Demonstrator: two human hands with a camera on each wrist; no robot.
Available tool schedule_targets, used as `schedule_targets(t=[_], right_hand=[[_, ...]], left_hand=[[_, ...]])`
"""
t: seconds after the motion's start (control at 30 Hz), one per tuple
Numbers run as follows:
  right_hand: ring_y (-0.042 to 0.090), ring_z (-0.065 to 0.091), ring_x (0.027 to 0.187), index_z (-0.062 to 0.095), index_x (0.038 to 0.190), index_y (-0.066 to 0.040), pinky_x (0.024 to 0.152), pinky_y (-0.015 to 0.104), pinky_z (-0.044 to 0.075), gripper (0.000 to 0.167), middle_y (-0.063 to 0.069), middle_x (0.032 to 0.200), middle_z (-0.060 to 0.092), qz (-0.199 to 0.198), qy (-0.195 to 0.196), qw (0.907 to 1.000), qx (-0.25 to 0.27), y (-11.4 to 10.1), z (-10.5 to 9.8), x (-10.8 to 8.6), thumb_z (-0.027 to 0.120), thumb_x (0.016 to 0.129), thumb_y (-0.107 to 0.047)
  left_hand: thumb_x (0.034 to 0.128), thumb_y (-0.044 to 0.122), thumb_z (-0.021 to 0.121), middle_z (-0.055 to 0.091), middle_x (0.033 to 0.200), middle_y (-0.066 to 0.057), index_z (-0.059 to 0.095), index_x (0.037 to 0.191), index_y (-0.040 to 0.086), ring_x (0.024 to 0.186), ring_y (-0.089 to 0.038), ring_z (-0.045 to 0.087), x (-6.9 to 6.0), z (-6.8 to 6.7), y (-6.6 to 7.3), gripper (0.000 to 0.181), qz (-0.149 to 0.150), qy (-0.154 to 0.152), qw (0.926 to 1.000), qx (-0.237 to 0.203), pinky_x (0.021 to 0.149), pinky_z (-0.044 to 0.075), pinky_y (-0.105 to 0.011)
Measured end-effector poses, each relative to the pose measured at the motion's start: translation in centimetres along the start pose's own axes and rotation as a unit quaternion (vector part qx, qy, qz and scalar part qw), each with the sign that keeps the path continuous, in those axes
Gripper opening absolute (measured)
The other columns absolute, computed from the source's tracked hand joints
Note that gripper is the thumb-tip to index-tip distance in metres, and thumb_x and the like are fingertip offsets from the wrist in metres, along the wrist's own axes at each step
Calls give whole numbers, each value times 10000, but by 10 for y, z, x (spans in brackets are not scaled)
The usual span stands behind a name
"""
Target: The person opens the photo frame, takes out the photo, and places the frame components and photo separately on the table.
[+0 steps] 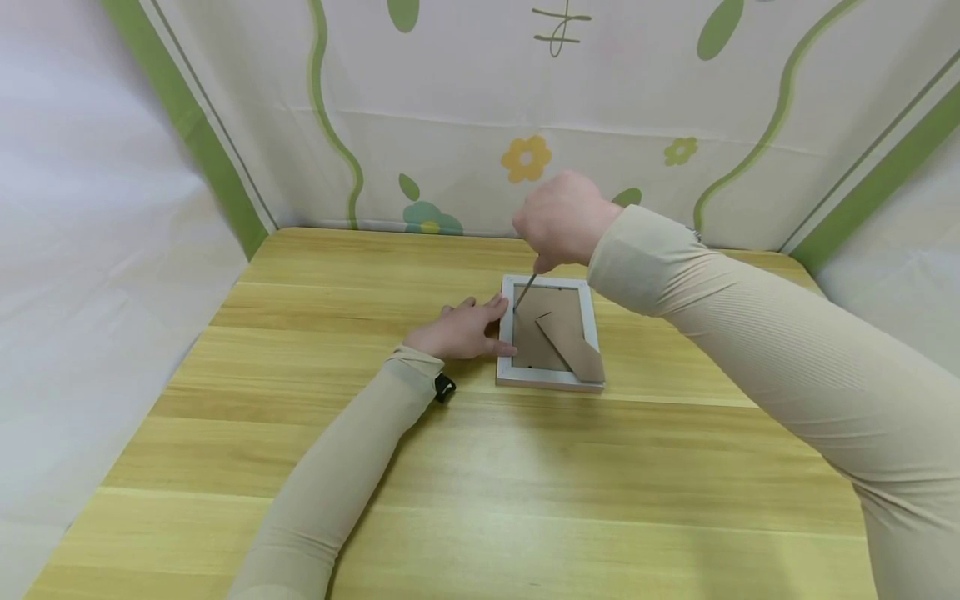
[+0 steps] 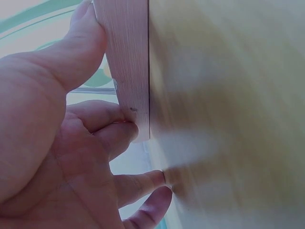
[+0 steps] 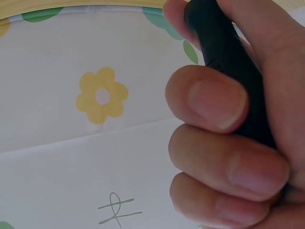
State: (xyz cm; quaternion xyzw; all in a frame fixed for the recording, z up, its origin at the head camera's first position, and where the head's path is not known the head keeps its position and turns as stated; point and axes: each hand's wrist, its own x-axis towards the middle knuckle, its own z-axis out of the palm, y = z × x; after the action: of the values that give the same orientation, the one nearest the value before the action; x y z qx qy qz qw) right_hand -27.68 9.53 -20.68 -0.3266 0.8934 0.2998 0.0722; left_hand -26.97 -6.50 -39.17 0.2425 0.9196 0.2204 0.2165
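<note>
A silvery picture frame (image 1: 550, 380) lies back side up on the wooden table, its brown backing board (image 1: 527, 343) showing. An angled cardboard stand (image 1: 590, 362) is on the board, near the lower right corner. My left hand (image 1: 459, 327) rests against the frame's left side, thumb over the rim and fingers spread; in the left wrist view two fingers touch the frame's edge (image 2: 126, 57). Above the frame, my right hand (image 1: 564, 218) grips a screwdriver (image 3: 224, 52) by its dark handle. Its thin metal shaft slants down to the inner left edge of the frame.
The wooden table (image 1: 525, 492) extends around the frame. A pale curtain with green and yellow flower patterns (image 1: 450, 92) hangs close behind the table's back edge, with white fabric at both sides. A black band (image 1: 444, 387) is at the left wrist.
</note>
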Motion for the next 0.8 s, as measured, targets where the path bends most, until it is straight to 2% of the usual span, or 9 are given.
schedule_targets(t=[0.37, 0.8], right_hand=[[107, 443, 548, 663, 779, -130, 597, 364, 546, 338, -48, 606, 558, -57, 158, 9998, 44, 0, 1, -3, 779, 829, -444], [125, 439, 559, 675, 771, -132, 601, 364, 537, 353, -40, 601, 528, 22, 4, 9999, 114, 2, 4, -3, 762, 842, -467]], left_hand=[[907, 569, 634, 56, 1642, 50, 117, 1602, 188, 1479, -435, 32, -1, -1, 2, 947, -21, -12, 10000, -13, 1141, 34, -636], [906, 567, 638, 55, 1644, 45, 113, 1601, 184, 1478, -434, 26, -1, 0, 2, 951, 0, -16, 10000, -46, 1142, 27, -633]])
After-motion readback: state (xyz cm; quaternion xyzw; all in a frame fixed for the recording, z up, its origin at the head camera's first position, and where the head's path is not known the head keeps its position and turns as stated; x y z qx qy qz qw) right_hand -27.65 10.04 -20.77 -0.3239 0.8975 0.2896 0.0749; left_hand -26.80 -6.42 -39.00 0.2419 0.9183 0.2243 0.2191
